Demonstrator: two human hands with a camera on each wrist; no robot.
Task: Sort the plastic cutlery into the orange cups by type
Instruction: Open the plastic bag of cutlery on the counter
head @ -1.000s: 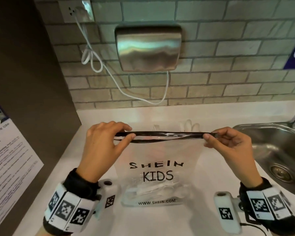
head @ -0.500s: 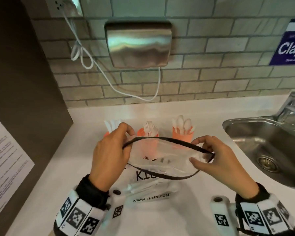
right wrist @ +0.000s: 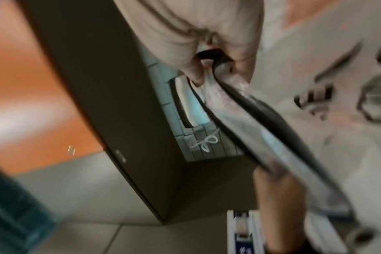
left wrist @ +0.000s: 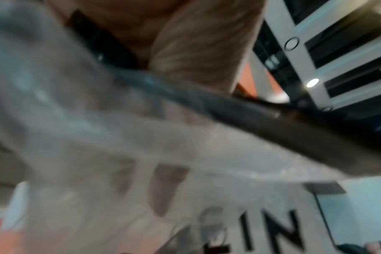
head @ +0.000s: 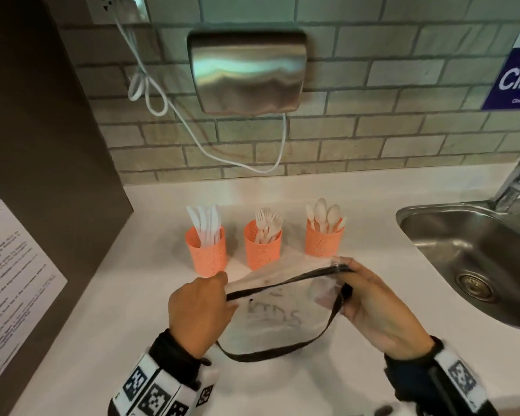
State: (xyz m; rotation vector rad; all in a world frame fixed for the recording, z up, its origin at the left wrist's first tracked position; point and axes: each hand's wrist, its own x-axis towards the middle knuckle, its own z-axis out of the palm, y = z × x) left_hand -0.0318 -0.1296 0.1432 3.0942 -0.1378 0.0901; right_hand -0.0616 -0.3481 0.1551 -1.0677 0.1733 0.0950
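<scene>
Head view: both hands [head: 285, 307] pinch the bag's [head: 275, 318] black rim apart.

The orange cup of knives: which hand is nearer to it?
Left. The left hand grips the bag just in front of the knife cup; the right hand holds the bag's far end, toward the sink.

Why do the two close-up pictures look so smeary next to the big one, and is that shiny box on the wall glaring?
Head view: mostly sharp, the three orange cups crisp, the clear bag slightly smeared, wavy reflections on the steel dryer, edges bowed by the wide lens. Left wrist view: heavily blurred, bag right against the lens. Right wrist view: blurred, background streaked.
</scene>
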